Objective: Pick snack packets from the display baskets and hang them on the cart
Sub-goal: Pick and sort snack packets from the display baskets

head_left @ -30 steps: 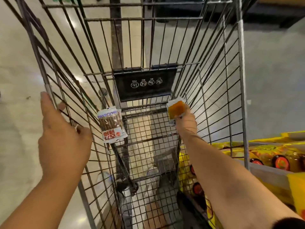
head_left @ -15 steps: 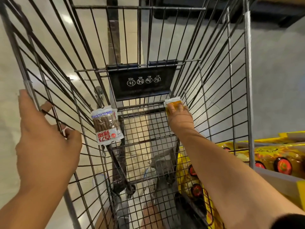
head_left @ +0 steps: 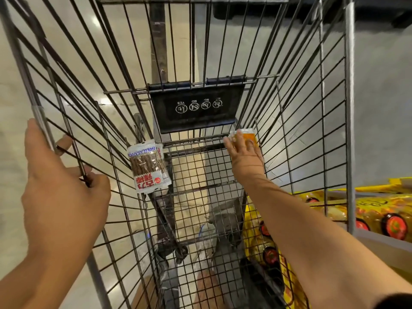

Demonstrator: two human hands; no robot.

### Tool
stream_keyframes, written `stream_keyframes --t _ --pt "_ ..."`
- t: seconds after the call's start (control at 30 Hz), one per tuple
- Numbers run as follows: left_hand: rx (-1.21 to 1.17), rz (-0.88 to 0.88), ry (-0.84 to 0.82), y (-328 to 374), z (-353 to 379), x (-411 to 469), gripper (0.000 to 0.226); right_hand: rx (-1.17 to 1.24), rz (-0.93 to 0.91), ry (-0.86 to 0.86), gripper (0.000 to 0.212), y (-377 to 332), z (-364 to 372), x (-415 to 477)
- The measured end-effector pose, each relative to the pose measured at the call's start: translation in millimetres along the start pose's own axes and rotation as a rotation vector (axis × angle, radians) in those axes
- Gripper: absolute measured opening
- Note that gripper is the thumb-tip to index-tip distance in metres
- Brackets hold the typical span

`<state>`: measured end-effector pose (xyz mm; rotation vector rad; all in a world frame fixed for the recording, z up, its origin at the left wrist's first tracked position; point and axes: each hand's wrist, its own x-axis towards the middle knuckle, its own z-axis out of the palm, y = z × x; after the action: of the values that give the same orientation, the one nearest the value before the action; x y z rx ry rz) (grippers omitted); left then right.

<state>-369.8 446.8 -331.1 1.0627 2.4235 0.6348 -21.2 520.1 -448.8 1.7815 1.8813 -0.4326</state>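
I look down into a wire shopping cart point(head_left: 289, 134). My left hand point(head_left: 60, 188) grips the cart's left side rail, fingers curled through the wires. My right hand point(head_left: 245, 157) reaches deep into the cart and holds a small orange snack packet point(head_left: 246, 135) against the wires at the far right corner, under the black flap. A white packet of brown stick snacks point(head_left: 148, 169) hangs on the far wall at the left.
A black plastic child-seat flap point(head_left: 196, 105) with white icons crosses the far end. Yellow snack packs point(head_left: 379, 215) fill a display bin outside the cart on the right. Shiny pale floor point(head_left: 13, 108) lies to the left.
My right hand pushed the orange packet farther forward and right, up to the far corner wires. My left hand slid along the rail and closed its fingers through the wires.
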Motion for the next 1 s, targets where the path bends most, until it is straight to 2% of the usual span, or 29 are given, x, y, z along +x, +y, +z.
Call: stream_keyframes --t 0.07,0.13,0.23,0.4,0.5,0.6,0.77,0.9,1.0 --pt "-0.050 0.100 -0.008 7 -9 -5 0.069 -0.138 -0.122 -0.043 0.085 1 6 2" --pt "-0.097 0.153 -0.015 13 -16 -8 0.074 -0.242 -0.119 -0.105 0.083 7 12 9" --pt "-0.076 0.162 0.014 11 -15 -3 0.079 -0.205 -0.048 -0.151 0.085 3 13 11" --pt "-0.052 0.131 -0.004 7 -13 1 0.084 -0.160 -0.064 -0.094 0.079 3 21 9" --pt "-0.044 0.128 -0.021 9 -14 4 0.081 0.020 -0.094 -0.095 0.074 11 6 4" --pt "0.004 0.133 -0.015 5 -15 6 0.078 0.198 -0.111 0.013 0.067 6 -4 -12" --pt "-0.060 0.217 -0.040 48 -30 -14 0.078 0.355 0.043 -0.050 0.067 -12 22 -80" --pt "-0.023 0.210 -0.082 75 -43 -30 0.092 0.662 0.167 -0.059 0.070 -39 27 -168" --pt "0.022 0.197 -0.113 82 -48 -34 0.097 0.816 0.265 -0.061 0.069 -62 5 -229"
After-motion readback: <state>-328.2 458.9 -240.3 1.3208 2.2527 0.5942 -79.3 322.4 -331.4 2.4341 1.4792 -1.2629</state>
